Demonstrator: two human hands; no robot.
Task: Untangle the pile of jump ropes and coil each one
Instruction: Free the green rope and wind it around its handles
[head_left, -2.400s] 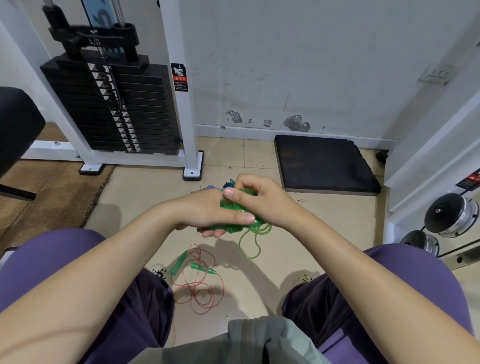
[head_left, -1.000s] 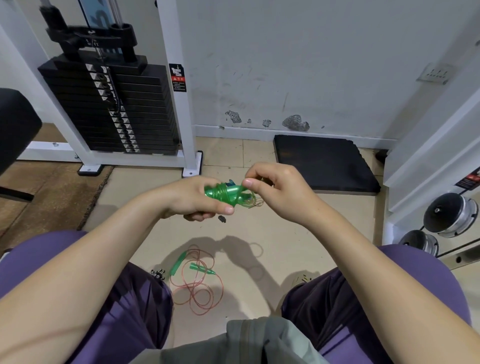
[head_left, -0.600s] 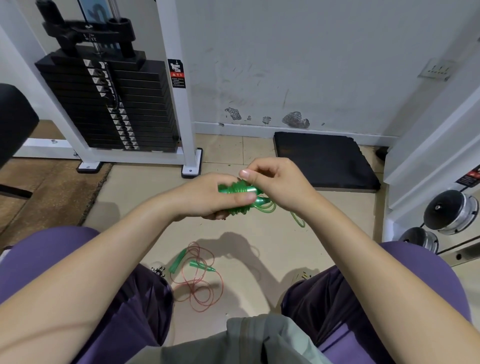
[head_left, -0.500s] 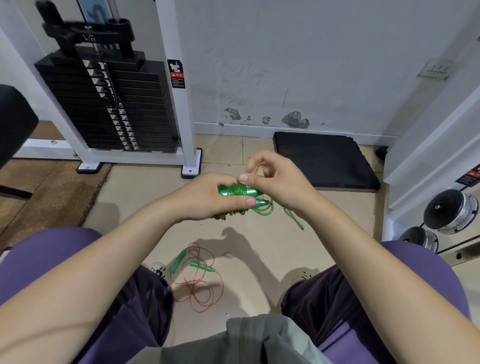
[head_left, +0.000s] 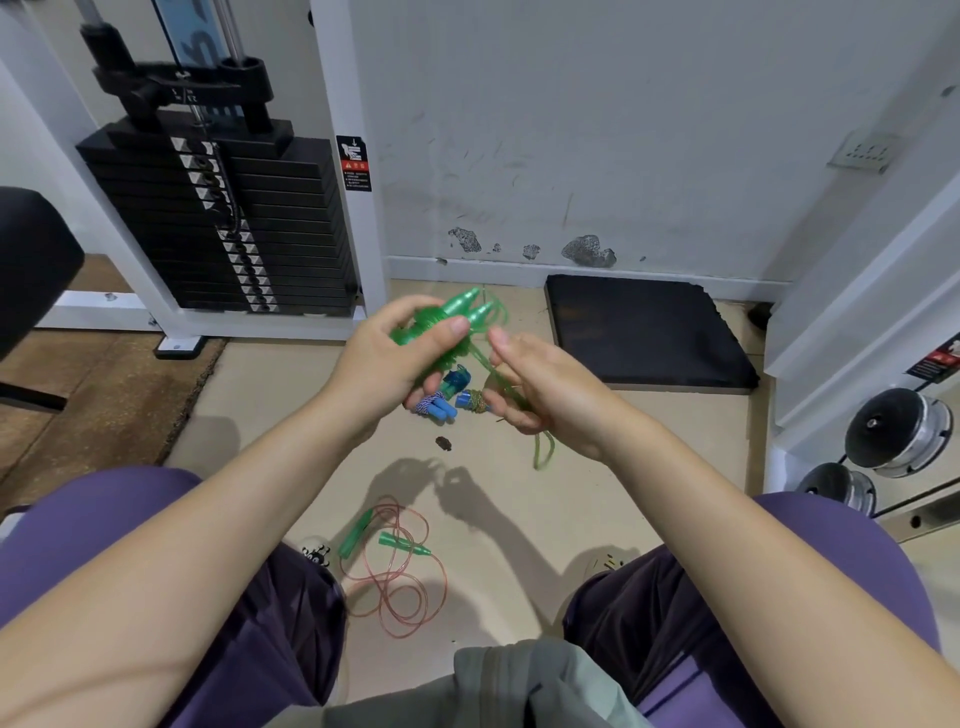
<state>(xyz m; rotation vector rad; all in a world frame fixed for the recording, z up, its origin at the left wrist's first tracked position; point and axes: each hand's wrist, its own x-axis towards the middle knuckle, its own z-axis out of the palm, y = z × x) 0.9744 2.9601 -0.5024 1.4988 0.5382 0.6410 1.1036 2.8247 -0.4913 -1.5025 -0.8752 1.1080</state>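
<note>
Jump ropes, three by count: one translucent green plastic rope (head_left: 457, 317) sits in the hands, its two tapered handles side by side and most of its cord wound around them. The left hand (head_left: 395, 358) has its grip curled round that bundle, thumb pressed on top. The right hand (head_left: 545, 384) pinches the loose green cord, whose tail (head_left: 543, 452) loops down below the wrist. A second rope, thin pink cord with two green handles (head_left: 389, 566), lies loosely looped on the beige floor (head_left: 270, 395) between the knees. A third bundle with blue handles and striped cord (head_left: 449, 397) lies on the floor beneath the hands. Farther back stand one black weight stack (head_left: 218, 234) and one black foam mat (head_left: 644, 332); two chrome dumbbell ends (head_left: 898, 431) show at right.
</note>
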